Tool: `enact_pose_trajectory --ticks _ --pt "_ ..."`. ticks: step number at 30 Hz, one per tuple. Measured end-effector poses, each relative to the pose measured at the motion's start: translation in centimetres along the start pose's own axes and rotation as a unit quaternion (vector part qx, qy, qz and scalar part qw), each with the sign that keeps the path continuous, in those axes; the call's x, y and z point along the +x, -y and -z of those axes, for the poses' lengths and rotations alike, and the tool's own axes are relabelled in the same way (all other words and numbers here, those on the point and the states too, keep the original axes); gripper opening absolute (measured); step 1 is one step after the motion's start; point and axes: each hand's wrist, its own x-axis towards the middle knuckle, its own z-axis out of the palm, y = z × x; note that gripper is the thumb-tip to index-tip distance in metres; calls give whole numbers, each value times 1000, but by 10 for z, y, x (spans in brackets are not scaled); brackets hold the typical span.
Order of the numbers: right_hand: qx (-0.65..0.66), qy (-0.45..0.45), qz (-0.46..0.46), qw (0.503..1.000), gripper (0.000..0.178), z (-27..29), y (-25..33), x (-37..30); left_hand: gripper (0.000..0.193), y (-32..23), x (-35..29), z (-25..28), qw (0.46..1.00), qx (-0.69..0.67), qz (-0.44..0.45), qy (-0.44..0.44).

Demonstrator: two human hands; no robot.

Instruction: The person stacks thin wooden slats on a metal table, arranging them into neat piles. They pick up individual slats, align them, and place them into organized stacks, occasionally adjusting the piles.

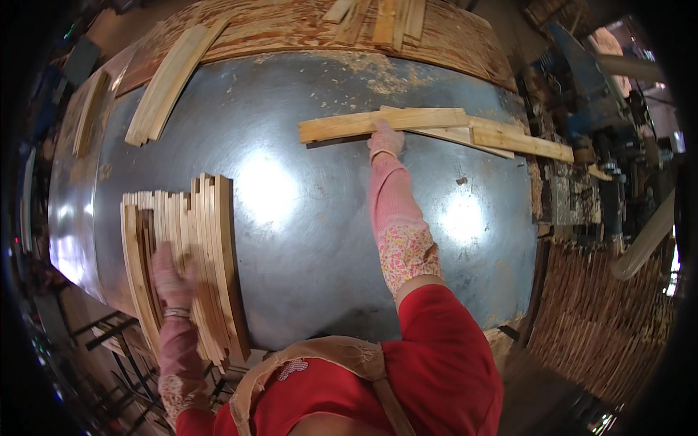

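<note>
My right hand, in a pale pink glove, is closed on the near edge of a wooden strip at the far middle of the metal table. That strip lies across other strips, one of which, a wooden strip, reaches out past the table's right edge. At the left, my left hand is over a row of wooden strips packed side by side on the table's near edge. Motion smears its fingers, so whether they grip a strip is unclear.
The metal table has wood chips along its far side. Behind it is a worn wooden board with more strips. A few strips lie far left. Machinery stands at the right edge, above a big stack of strips.
</note>
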Motion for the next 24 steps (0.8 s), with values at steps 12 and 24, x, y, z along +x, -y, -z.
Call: enact_pose_trajectory --ticks 12,24 --pt "-588 278 343 678 68 59 131 -54 83 -269 65 -101 967 -115 -18 227" --pt "-823 319 257 393 52 60 171 -75 90 -254 31 -126 968 -120 28 216"
